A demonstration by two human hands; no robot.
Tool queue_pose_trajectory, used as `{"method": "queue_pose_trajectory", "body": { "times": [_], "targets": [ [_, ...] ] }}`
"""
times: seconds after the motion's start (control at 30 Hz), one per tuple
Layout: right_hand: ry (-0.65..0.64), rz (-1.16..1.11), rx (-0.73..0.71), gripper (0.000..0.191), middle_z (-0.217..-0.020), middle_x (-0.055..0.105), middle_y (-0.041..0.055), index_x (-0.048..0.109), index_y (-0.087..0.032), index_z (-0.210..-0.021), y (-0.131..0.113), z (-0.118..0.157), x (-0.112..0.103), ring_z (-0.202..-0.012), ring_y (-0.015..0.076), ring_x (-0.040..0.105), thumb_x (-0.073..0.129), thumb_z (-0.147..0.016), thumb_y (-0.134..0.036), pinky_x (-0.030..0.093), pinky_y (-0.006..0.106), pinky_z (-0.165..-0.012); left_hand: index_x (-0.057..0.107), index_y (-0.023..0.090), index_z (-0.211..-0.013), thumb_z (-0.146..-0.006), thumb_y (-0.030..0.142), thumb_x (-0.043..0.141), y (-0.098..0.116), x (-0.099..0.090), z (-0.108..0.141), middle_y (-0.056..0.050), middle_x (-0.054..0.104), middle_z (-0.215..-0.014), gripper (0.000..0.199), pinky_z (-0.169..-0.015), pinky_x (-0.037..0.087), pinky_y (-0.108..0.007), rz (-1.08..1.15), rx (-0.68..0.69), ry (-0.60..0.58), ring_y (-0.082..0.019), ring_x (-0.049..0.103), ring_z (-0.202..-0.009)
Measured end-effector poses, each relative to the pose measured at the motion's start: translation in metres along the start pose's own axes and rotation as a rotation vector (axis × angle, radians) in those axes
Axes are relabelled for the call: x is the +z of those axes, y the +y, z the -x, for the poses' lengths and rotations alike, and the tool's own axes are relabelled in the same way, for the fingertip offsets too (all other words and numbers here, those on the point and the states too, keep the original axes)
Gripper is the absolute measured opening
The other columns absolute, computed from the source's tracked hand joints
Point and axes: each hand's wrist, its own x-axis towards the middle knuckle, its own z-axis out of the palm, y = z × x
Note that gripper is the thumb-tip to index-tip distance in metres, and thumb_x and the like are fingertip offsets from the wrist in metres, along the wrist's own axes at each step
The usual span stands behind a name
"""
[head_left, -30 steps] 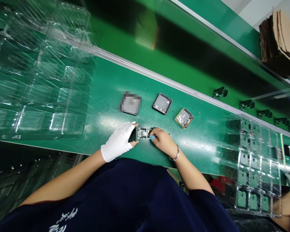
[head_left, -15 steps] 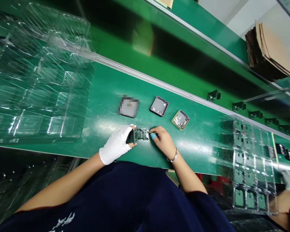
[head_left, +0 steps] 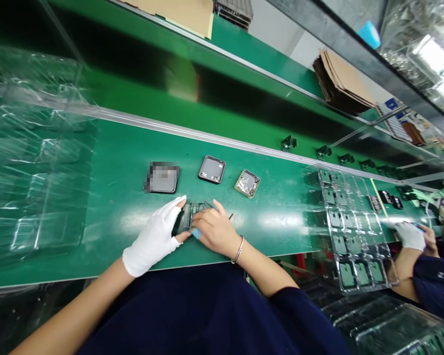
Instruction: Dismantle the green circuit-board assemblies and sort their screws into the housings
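My left hand (head_left: 153, 236), in a white glove with bare fingertips, is closed round the left end of a small green circuit board assembly (head_left: 188, 217) above the bench. My right hand (head_left: 216, 229), with a blue finger cover and a metal bangle, lies over the assembly's right part and hides much of it. A thin dark stick-like tool (head_left: 208, 202) passes through the right hand; its ends show on either side of the fingers. Beyond the hands lie a partly pixelated dark square case (head_left: 165, 180), a grey-lined black case (head_left: 212, 169) and a case with bright metallic contents (head_left: 247, 184).
Clear plastic trays (head_left: 40, 162) cover the left side. On the right, a clear compartment tray (head_left: 358, 291) holds several green boards. More board assemblies (head_left: 288, 143) line the back ledge. A co-worker's gloved hand (head_left: 410, 235) is at far right. Cardboard sheets (head_left: 342, 81) stand on the upper shelf.
The view has swung right, so the scene sits further left. My right hand has moved from the assembly's right end to over it, fingers now on its face. My left hand keeps its hold.
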Motion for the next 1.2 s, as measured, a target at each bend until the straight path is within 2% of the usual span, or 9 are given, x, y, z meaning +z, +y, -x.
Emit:
{"method": "queue_pose_trajectory", "body": {
  "times": [0.1, 0.23, 0.33, 0.5, 0.6, 0.73, 0.8, 0.93, 1.2],
  "targets": [
    [0.011, -0.058, 0.0, 0.02, -0.109, 0.069, 0.0033, 0.062, -0.024, -0.103, 0.023, 0.006, -0.015, -0.104, 0.0176, 0.06, 0.049, -0.089, -0.019, 0.029, 0.043, -0.111, 0.042, 0.013, -0.134, -0.084, 0.04, 0.055, 0.001, 0.002, -0.006, -0.019, 0.055, -0.131, 0.058, -0.1, 0.047, -0.049, -0.021, 0.008, -0.042, -0.034, 0.055, -0.12],
    [0.187, 0.087, 0.5, 0.023, -0.099, 0.069, 0.0064, 0.065, -0.021, -0.096, 0.086, 0.014, -0.056, -0.098, 0.0193, 0.06, 0.043, -0.091, -0.017, 0.045, 0.034, -0.091, 0.045, 0.014, -0.131, -0.082, 0.042, 0.058, 0.006, 0.0, -0.005, -0.017, 0.058, -0.128, 0.058, -0.097, 0.05, -0.047, -0.001, 0.043, -0.153, -0.033, 0.058, -0.116],
    [0.082, 0.316, 0.755, 0.027, -0.099, 0.067, 0.0085, 0.067, -0.019, -0.099, 0.125, 0.013, -0.073, -0.096, 0.0223, 0.058, 0.045, -0.086, -0.01, 0.044, 0.034, -0.085, 0.044, 0.014, -0.131, -0.083, 0.04, 0.058, 0.012, 0.001, -0.003, -0.017, 0.057, -0.129, 0.057, -0.096, 0.05, -0.047, 0.016, 0.059, -0.216, -0.032, 0.057, -0.117],
    [-0.08, 0.543, 0.794, 0.029, -0.099, 0.065, 0.0103, 0.067, -0.019, -0.098, 0.144, 0.005, -0.065, -0.093, 0.0251, 0.056, 0.046, -0.081, -0.007, 0.04, 0.034, -0.077, 0.037, 0.013, -0.138, -0.083, 0.045, 0.058, 0.018, 0.0, -0.001, -0.019, 0.052, -0.135, 0.067, -0.1, 0.047, -0.047, 0.065, -0.013, -0.212, -0.033, 0.053, -0.123],
    [-0.034, 0.541, 0.759, 0.026, -0.096, 0.065, 0.0116, 0.064, -0.016, -0.096, 0.137, 0.008, -0.067, -0.089, 0.0253, 0.056, 0.046, -0.08, -0.007, 0.041, 0.036, -0.079, 0.041, 0.016, -0.136, -0.087, 0.046, 0.051, 0.017, -0.012, -0.002, -0.015, 0.054, -0.133, 0.058, -0.102, 0.045, -0.045, 0.098, -0.121, -0.109, -0.029, 0.052, -0.124],
    [0.243, 0.326, 0.617, 0.017, -0.086, 0.066, 0.0082, 0.059, -0.018, -0.088, 0.1, 0.011, -0.073, -0.085, 0.0231, 0.059, 0.045, -0.082, -0.011, 0.044, 0.039, -0.086, 0.056, 0.018, -0.118, -0.091, 0.042, 0.046, 0.02, -0.03, -0.011, -0.01, 0.064, -0.118, 0.038, -0.097, 0.048, -0.039, 0.085, -0.217, 0.068, -0.024, 0.06, -0.11],
    [0.338, 0.098, 0.46, 0.012, -0.085, 0.067, 0.0047, 0.057, -0.021, -0.086, 0.069, 0.009, -0.069, -0.085, 0.02, 0.062, 0.046, -0.086, -0.016, 0.046, 0.038, -0.088, 0.062, 0.018, -0.106, -0.092, 0.041, 0.045, 0.027, -0.032, -0.02, -0.008, 0.068, -0.107, 0.032, -0.091, 0.05, -0.036, 0.08, -0.185, 0.085, -0.022, 0.064, -0.1],
    [0.334, -0.241, 0.154, 0.008, -0.086, 0.069, -0.0013, 0.056, -0.025, -0.09, 0.012, 0.001, -0.042, -0.082, 0.0138, 0.066, 0.052, -0.088, -0.018, 0.04, 0.043, -0.104, 0.066, 0.017, -0.087, -0.094, 0.041, 0.042, 0.042, -0.026, -0.038, -0.006, 0.07, -0.087, 0.034, -0.077, 0.05, -0.031, 0.098, 0.019, -0.013, -0.019, 0.064, -0.081],
    [0.273, -0.273, 0.26, 0.014, -0.089, 0.07, 0.0014, 0.061, -0.026, -0.096, -0.004, 0.005, -0.013, -0.085, 0.0169, 0.065, 0.049, -0.089, -0.02, 0.035, 0.05, -0.11, 0.058, 0.018, -0.059, -0.089, 0.02, 0.045, 0.052, -0.02, -0.036, -0.005, 0.058, -0.056, 0.033, -0.059, 0.039, -0.034, -0.292, 0.117, -0.034, -0.02, 0.056, -0.058]
  ]
}}
